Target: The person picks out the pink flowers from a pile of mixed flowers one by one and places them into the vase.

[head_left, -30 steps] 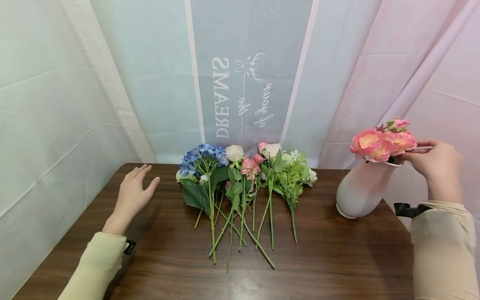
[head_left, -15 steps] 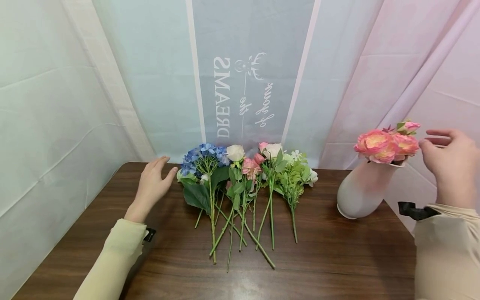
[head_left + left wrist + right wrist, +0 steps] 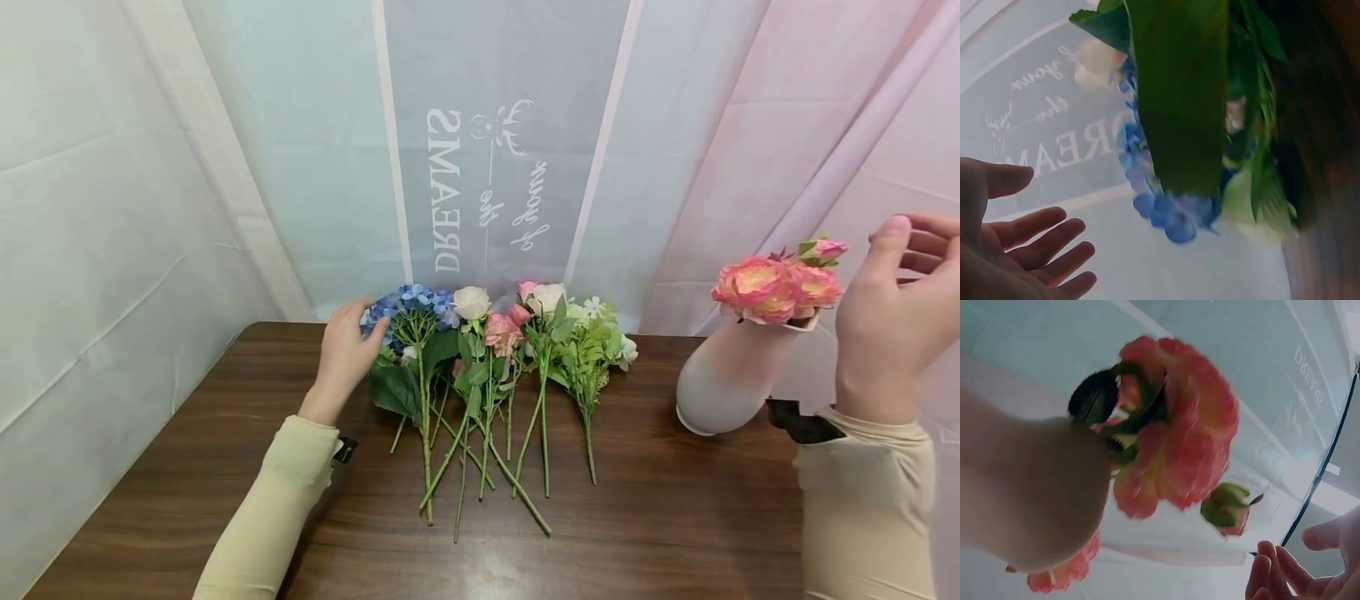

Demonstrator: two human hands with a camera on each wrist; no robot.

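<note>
A white-and-pink vase stands at the right end of the table with pink-yellow peonies and a pink bud in its mouth. Beside the blooms, my right hand is raised with loosely bent fingers and holds nothing; it appears apart from the flowers in the right wrist view. At the other side, my left hand is by the blue hydrangea, thumb overlapping its petals in the head view. In the left wrist view, the left hand's spread fingers show a gap to the hydrangea.
On the dark wooden table, a row of loose stems lies mid-table: white roses, pink flowers and a green leafy sprig. Stems cross each other toward the front. A printed curtain hangs behind.
My left hand has moved right to the hydrangea. My right hand has let go of the peonies in the vase and lifted away to the right.
</note>
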